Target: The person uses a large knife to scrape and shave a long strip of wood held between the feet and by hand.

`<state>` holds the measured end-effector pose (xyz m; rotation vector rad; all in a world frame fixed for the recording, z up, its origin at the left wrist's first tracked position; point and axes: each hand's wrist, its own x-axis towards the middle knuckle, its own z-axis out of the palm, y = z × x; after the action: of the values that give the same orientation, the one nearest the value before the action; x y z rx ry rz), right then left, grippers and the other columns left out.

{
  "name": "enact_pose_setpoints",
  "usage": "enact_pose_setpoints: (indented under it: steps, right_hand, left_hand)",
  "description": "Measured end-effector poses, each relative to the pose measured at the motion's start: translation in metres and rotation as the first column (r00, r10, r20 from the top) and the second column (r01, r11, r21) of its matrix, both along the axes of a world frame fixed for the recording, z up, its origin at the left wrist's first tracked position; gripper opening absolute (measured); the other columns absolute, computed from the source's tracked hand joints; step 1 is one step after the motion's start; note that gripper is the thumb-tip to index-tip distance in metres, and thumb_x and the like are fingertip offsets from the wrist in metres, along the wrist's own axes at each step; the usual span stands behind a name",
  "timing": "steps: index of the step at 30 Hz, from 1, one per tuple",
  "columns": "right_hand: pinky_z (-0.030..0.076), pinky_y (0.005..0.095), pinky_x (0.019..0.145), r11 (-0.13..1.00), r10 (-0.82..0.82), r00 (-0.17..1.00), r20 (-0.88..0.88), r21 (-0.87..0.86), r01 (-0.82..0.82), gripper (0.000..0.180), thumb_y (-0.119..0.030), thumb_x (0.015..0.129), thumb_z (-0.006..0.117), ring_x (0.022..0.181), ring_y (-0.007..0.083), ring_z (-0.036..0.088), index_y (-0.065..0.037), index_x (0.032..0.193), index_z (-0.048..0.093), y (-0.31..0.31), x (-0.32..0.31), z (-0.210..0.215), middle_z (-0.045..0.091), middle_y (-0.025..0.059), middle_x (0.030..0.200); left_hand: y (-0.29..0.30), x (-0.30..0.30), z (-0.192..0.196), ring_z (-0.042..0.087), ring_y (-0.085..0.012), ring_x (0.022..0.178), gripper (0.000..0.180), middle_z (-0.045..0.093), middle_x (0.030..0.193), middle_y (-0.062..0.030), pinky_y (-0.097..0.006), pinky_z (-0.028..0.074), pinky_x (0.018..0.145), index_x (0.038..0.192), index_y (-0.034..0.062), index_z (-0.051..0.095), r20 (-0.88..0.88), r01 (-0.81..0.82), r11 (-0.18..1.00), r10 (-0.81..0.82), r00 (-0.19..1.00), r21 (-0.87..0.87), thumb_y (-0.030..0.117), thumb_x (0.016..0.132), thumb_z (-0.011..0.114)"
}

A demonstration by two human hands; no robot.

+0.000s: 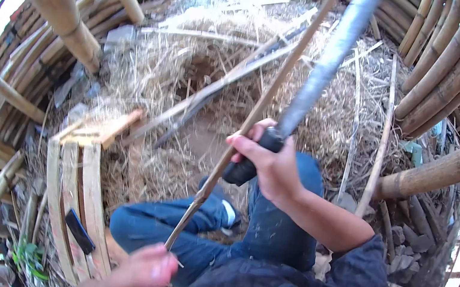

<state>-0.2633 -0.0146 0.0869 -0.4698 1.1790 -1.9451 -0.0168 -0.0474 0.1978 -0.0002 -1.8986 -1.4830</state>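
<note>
My right hand (272, 163) is closed round the black handle (244, 173) of a machete. Its long grey blade (330, 63) points up and away, slightly blurred. The thumb and forefinger of that hand also pinch a long, thin bamboo strip (276, 87), which slants from the top of the view down towards my lap. Beside the strip's lower end is my left hand (128, 278), blurred, its fingers stretched out and partly cut off by the lower edge. Whether its fingertips touch the strip cannot be made out.
A low wooden bench (88, 199) stands at my left, with a dark-handled tool (80, 232) on it. Shavings (150, 75) and loose strips (386, 127) cover the ground ahead. Bamboo poles (444, 170) stand on both sides. My bent legs (282, 231) are below my hands.
</note>
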Motion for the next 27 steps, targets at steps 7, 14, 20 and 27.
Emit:
enact_pose_setpoints:
  steps: [7, 14, 20, 27]
  right_hand:
    - [0.052, 0.0307, 0.065, 0.983, 0.179, 0.976, 0.128, -0.075, -0.17, 0.025, -0.003, 0.081, 0.072, 0.069, 0.0151, 0.063, -0.009, 0.079, 0.047, -0.073, -0.011, -0.012, 0.063, 0.0066, 0.08]
    - [0.05, 0.0274, 0.062, 0.974, 0.219, 0.958, 0.184, 0.018, -0.226, 0.025, -0.004, 0.079, 0.075, 0.066, 0.0119, 0.062, -0.008, 0.082, 0.05, -0.066, -0.033, -0.017, 0.061, 0.0045, 0.078]
    - [0.051, 0.0311, 0.064, 0.991, 0.131, 0.971, 0.201, 0.002, -0.134, 0.025, -0.002, 0.08, 0.072, 0.069, 0.0164, 0.064, -0.007, 0.08, 0.048, -0.058, -0.051, -0.021, 0.062, 0.0102, 0.082]
    - [0.053, 0.0289, 0.062, 0.997, 0.069, 0.977, 0.203, 0.021, -0.075, 0.024, -0.003, 0.079, 0.074, 0.069, 0.0164, 0.065, -0.005, 0.087, 0.051, -0.06, -0.048, -0.022, 0.061, 0.008, 0.08]
  left_hand:
    - [-0.022, -0.06, -0.093, 0.06, -0.0313, 0.09, 0.035, 0.06, 0.092, -0.0175, -0.047, 0.045, 0.08, 0.113, 0.0046, 0.058, 0.523, -0.11, 0.993, 0.074, 0.849, 0.04, 0.028, 0.087, 0.064]
    - [-0.042, -0.111, -0.144, 0.06, -0.0317, 0.089, 0.034, 0.06, 0.091, -0.0174, -0.047, 0.045, 0.08, 0.113, 0.0048, 0.058, 0.698, -0.044, 0.999, 0.03, 0.715, 0.003, 0.027, 0.087, 0.063]
    - [-0.041, -0.141, -0.155, 0.06, -0.032, 0.089, 0.033, 0.061, 0.091, -0.0174, -0.047, 0.045, 0.079, 0.113, 0.005, 0.058, 0.714, 0.03, 0.999, -0.002, 0.7, -0.026, 0.026, 0.088, 0.063]
    - [-0.037, -0.146, -0.161, 0.06, -0.0323, 0.088, 0.032, 0.061, 0.09, -0.0173, -0.047, 0.045, 0.079, 0.112, 0.0052, 0.058, 0.694, 0.059, 0.997, -0.005, 0.72, -0.053, 0.026, 0.088, 0.062]
